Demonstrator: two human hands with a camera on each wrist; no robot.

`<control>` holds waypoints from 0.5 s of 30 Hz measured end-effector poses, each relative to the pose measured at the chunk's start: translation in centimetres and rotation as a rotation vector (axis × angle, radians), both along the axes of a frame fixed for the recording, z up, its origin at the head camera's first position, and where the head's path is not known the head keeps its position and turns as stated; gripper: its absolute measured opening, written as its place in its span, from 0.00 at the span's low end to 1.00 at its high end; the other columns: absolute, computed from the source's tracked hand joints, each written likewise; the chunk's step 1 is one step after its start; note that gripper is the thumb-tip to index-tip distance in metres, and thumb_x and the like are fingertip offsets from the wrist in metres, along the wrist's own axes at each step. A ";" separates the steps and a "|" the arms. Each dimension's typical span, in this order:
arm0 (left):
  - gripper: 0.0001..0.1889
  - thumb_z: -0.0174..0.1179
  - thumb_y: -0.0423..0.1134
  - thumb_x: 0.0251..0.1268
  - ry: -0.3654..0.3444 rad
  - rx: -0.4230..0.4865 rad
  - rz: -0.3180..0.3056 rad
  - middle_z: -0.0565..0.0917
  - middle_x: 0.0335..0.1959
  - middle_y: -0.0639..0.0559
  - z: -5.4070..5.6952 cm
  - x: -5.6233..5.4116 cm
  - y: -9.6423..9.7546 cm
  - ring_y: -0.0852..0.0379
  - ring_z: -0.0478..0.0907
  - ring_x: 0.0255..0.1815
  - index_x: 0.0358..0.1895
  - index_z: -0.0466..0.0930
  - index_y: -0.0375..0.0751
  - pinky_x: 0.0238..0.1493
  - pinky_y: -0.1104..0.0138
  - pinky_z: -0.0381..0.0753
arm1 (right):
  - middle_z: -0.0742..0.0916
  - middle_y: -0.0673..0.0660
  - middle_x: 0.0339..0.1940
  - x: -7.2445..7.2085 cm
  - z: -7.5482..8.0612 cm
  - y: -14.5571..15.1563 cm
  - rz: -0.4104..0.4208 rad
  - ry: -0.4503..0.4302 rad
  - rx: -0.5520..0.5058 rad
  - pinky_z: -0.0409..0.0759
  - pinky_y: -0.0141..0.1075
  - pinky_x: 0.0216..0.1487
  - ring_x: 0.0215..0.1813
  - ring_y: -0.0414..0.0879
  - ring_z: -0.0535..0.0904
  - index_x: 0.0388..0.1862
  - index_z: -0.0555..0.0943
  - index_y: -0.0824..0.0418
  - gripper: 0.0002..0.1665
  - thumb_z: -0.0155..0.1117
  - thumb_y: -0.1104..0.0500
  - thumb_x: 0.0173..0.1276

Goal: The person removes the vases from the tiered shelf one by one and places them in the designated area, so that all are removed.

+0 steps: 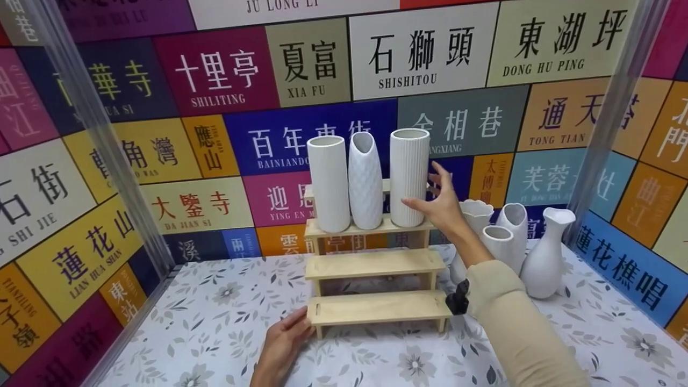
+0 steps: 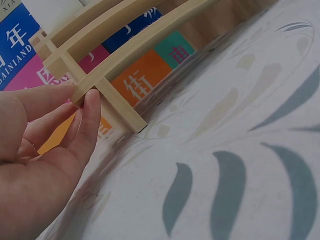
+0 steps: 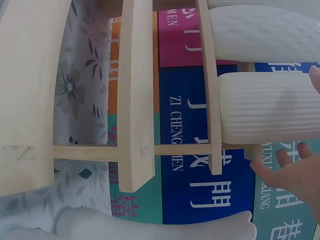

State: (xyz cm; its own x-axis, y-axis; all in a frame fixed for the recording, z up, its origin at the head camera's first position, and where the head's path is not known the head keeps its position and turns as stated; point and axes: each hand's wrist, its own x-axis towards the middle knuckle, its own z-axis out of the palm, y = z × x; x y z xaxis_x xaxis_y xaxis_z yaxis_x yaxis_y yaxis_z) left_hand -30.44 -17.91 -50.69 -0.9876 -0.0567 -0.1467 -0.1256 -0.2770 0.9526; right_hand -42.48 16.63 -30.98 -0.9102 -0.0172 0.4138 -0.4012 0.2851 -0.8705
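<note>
Premises: booth-like display corner, exact use undetermined

Three walls point(image 1: 424, 59) bear coloured blocks point(image 1: 217, 70) of Chinese characters and romanised names, including SHILITING and DONG HU PING. Clear strips point(image 1: 103, 134) run up where walls meet. Leaf-and-flower cloth point(image 1: 215, 322) is laid out below. A tiered wooden stand point(image 1: 376, 307) carrying white vases point(image 1: 328, 185) is consistent with a shop display or a staged set; which, cannot be determined.

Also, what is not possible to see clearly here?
- Scalloped vase: partly hidden by the right forearm, head view.
- Ribbed vase and right hand: cut off by the right edge, right wrist view.
- BAINIANDO lettering: ending hidden by the smooth vase, head view.
- Wooden stand: far end cut off by the top edge, left wrist view.
</note>
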 end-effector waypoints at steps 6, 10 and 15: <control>0.32 0.61 0.32 0.69 0.035 -0.009 -0.013 0.73 0.70 0.32 -0.1 0.0 -0.1 0.61 0.82 0.53 0.72 0.62 0.25 0.55 0.69 0.85 | 0.57 0.65 0.81 -0.8 0.0 -1.2 0.015 0.009 -0.032 0.62 0.61 0.78 0.78 0.64 0.59 0.83 0.38 0.50 0.67 0.76 0.57 0.61; 0.31 0.61 0.31 0.69 0.027 -0.017 -0.001 0.71 0.71 0.31 0.0 0.0 -0.1 0.60 0.82 0.54 0.72 0.63 0.26 0.56 0.69 0.85 | 0.57 0.65 0.82 -1.2 -0.1 -1.7 -0.015 0.015 -0.016 0.62 0.62 0.78 0.78 0.64 0.60 0.83 0.38 0.50 0.67 0.76 0.57 0.61; 0.31 0.61 0.31 0.69 0.018 -0.010 -0.003 0.70 0.71 0.30 0.0 0.0 0.0 0.60 0.81 0.54 0.72 0.63 0.26 0.57 0.68 0.85 | 0.59 0.66 0.81 -1.5 -0.5 -1.8 -0.046 0.012 -0.001 0.64 0.62 0.77 0.77 0.64 0.61 0.83 0.37 0.49 0.66 0.75 0.56 0.62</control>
State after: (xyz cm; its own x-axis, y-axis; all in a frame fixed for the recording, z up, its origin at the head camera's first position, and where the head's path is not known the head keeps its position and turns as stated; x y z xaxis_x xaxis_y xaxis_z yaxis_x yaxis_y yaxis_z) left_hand -30.40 -17.89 -50.70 -0.9902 -0.0548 -0.1282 -0.1092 -0.2669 0.9575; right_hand -43.99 14.81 -31.52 -0.9051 0.0246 0.4245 -0.3979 0.3028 -0.8660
